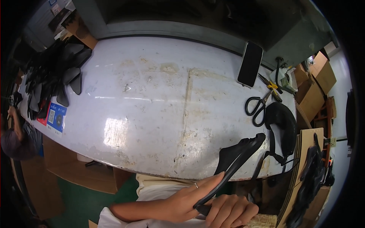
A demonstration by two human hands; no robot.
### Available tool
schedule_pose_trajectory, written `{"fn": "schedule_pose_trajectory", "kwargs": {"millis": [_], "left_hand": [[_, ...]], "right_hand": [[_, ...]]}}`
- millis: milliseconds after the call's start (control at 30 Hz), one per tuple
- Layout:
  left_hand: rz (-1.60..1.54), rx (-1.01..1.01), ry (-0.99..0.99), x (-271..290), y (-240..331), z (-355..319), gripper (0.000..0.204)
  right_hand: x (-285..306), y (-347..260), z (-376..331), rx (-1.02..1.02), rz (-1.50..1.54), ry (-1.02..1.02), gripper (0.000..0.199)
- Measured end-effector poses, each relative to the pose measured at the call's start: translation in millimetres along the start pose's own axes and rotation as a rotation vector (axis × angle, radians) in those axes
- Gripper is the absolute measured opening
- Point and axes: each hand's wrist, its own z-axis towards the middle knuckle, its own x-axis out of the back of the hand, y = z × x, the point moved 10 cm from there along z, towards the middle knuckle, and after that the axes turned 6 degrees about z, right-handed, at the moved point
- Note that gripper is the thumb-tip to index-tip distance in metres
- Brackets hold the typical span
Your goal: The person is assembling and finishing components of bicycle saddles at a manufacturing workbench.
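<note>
A long, slim black moulded part (pixel 232 165) with a flared wing slants over the table's front edge, its rounded tip pointing away to the right. My left hand (pixel 190 197), with a ring on one finger, is closed on its lower stretch, fingers lying along the side. Beside it my right hand (pixel 232 211) is curled into a fist around the dark lower end, which looks like the same part; the palm side is hidden. Black-handled scissors (pixel 258 108) and a black strap-like item (pixel 283 127) lie beyond the part's tip.
Similar black parts (pixel 57 72) are heaped on the white table (pixel 152 95) at far left, by a blue printed card (pixel 57 116). At right lie a phone (pixel 250 64) and yellow-handled pliers (pixel 274 88). Cardboard (pixel 304 159) stands right; another person (pixel 17 138) is at left.
</note>
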Motion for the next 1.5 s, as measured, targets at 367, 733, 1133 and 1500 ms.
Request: {"fn": "schedule_pose_trajectory", "kwargs": {"millis": [367, 733, 1133, 1500], "left_hand": [[-0.290, 0.272, 0.074, 1.2, -12.0, -12.1, 0.072], [0.066, 0.000, 0.229, 83.6, 31.5, -37.8, 0.040], [0.059, 0.228, 0.191, 33.4, -50.2, -3.2, 0.021], [0.041, 0.258, 0.121, 28.3, -49.0, 3.6, 0.020]], "right_hand": [[-42.9, -3.3, 8.4, -0.077, -0.086, -0.703, 0.013], [-0.2, -36.8, 5.4, 0.086, -0.330, -0.135, 0.036], [-31.8, 20.9, 5.2, -0.112, -0.608, -0.809, 0.031], [-21.2, 32.1, 1.0, -0.166, -0.496, -0.678, 0.022]]}}
